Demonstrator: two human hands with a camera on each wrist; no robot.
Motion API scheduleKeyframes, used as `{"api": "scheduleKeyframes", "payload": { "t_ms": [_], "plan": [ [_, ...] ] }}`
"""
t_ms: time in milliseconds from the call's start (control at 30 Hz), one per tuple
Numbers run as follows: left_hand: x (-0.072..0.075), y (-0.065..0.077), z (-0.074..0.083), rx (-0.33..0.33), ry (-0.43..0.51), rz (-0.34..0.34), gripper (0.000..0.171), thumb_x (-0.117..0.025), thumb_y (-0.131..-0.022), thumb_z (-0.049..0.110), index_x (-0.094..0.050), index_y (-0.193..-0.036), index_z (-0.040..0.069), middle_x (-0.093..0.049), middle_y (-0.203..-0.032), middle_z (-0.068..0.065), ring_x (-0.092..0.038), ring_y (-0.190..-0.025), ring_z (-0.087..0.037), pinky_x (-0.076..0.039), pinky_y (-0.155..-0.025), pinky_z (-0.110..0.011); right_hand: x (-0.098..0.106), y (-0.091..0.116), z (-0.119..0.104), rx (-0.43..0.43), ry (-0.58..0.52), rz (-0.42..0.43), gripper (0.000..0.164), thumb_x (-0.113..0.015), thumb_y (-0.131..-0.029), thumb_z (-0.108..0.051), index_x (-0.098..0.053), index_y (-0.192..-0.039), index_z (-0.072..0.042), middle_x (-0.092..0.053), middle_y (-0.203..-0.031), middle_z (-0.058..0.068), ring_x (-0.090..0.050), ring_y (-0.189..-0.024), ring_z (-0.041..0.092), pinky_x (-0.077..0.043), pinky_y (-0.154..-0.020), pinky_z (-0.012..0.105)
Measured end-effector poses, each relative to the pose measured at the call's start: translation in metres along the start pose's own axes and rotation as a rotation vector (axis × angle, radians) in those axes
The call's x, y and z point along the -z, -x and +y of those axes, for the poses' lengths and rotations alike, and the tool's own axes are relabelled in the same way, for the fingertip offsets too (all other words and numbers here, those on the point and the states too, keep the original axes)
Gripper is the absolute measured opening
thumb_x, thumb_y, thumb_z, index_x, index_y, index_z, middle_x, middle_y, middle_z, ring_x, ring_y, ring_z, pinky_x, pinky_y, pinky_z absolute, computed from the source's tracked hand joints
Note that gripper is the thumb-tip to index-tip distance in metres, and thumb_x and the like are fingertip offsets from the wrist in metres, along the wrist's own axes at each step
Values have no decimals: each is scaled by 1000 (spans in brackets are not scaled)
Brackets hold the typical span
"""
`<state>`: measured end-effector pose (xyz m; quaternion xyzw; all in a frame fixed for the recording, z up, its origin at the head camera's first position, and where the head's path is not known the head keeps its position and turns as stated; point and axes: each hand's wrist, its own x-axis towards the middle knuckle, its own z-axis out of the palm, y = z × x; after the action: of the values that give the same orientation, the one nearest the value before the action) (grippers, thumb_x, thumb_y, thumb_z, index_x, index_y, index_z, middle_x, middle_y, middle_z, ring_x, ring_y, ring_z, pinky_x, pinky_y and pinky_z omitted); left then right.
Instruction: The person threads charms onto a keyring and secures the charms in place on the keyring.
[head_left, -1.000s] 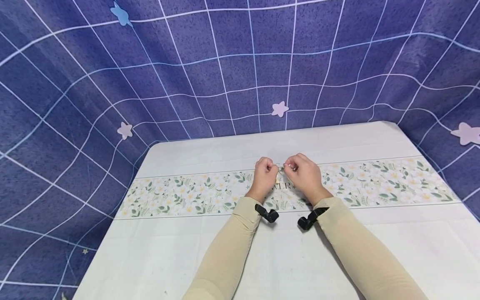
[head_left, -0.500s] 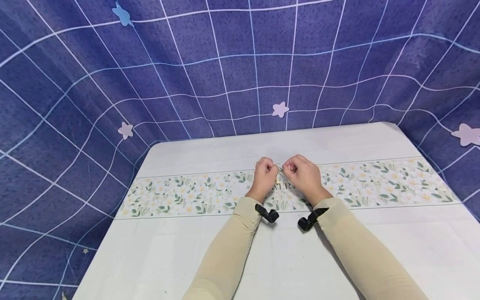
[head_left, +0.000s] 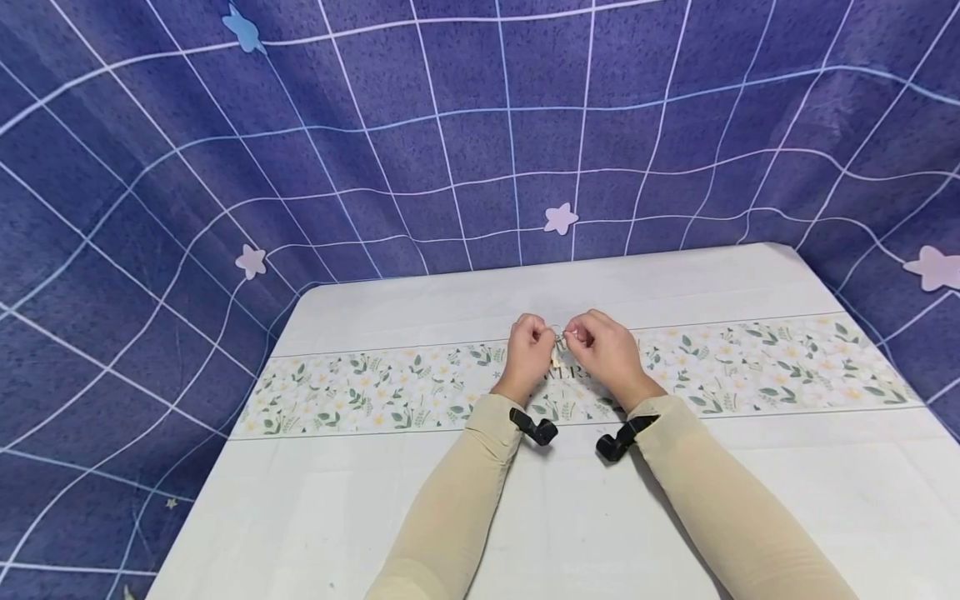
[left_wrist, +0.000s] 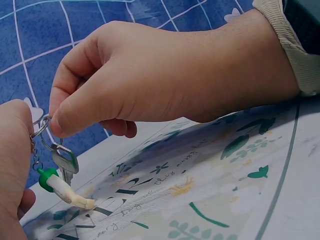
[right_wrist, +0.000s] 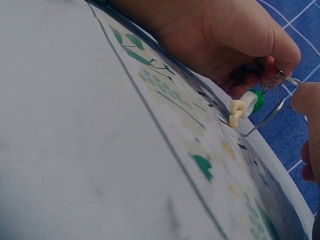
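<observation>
My left hand (head_left: 528, 354) pinches the ring of a keychain at the middle of the table. Opposite it, my right hand (head_left: 611, 350) pinches a metal ring (left_wrist: 48, 142) that meets the keychain's ring. From that ring hangs a silver key (left_wrist: 66, 162). Below the left fingers, a short chain (right_wrist: 270, 81) carries a small figure charm (left_wrist: 62, 189) with a green top, white middle and cream legs. In the right wrist view the key (right_wrist: 267, 118) tilts beside the charm. Fingertips hide parts of both rings, so whether they are linked cannot be told.
A white cloth (head_left: 360, 500) covers the table, with a printed flower band (head_left: 360, 392) and lettering under the hands. A blue gridded curtain (head_left: 420, 133) with star shapes stands behind and to the sides. Black wrist devices (head_left: 534, 427) face each other between the forearms.
My right hand has shifted slightly left towards the left hand, and more of the printed lettering shows below. The left hand has stayed almost in place. Both keep their pinch.
</observation>
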<state>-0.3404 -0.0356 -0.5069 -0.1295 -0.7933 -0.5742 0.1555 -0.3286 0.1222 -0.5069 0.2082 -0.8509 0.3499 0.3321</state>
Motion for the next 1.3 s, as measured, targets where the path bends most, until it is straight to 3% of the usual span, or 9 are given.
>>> {"api": "scheduleKeyframes", "payload": {
  "t_ms": [167,367,500,600,800,1100,1300],
  "plan": [
    [0,0,-1,17,27,3,22,-56,-88,-1,-43,-73,10,-45,-82,-2,-44,-80,-15,-37,-73,-27,0,1,1,-67,-77,-60,12,-73,-86,-13,-68,-97,-10,-55,-78,0,-52,-66,14,-44,-62,33],
    [0,1,0,64,90,12,20,-55,-88,-1,-45,-75,9,-45,-81,0,-45,-75,-12,-37,-69,-26,3,2,3,-147,-170,-222,31,-71,-86,-14,-65,-116,-9,-58,-92,4,-54,-69,15,-45,-65,34],
    [0,2,2,94,123,26,18,-57,-89,-2,-46,-77,6,-44,-77,1,-45,-73,-12,-36,-67,-25,4,1,2,-159,-180,-338,40,-72,-84,-15,-63,-122,-9,-58,-100,6,-54,-77,17,-45,-69,36],
    [-1,1,4,120,135,33,17,-57,-90,-3,-46,-77,4,-43,-74,1,-45,-71,-13,-35,-66,-25,5,1,1,-157,-179,-378,42,-74,-83,-17,-63,-122,-11,-57,-102,6,-54,-78,18,-46,-69,36],
    [0,1,2,119,170,15,22,-55,-91,1,-44,-75,11,-43,-72,5,-45,-69,-11,-36,-64,-23,4,1,2,-141,-173,-377,35,-73,-83,-15,-67,-117,-11,-58,-101,4,-53,-78,17,-46,-69,36],
    [-1,1,2,130,209,-2,22,-55,-94,3,-46,-76,10,-46,-73,3,-47,-71,-12,-37,-63,-23,3,2,2,-126,-176,-357,16,-70,-89,-11,-70,-105,-12,-59,-100,3,-56,-78,18,-47,-69,36],
    [0,-1,2,132,200,26,22,-56,-92,2,-45,-75,10,-45,-77,3,-46,-73,-12,-37,-67,-24,1,2,6,-132,-245,-341,5,-70,-89,-11,-67,-93,-13,-59,-98,-1,-54,-77,15,-46,-69,34]
  ]
}}
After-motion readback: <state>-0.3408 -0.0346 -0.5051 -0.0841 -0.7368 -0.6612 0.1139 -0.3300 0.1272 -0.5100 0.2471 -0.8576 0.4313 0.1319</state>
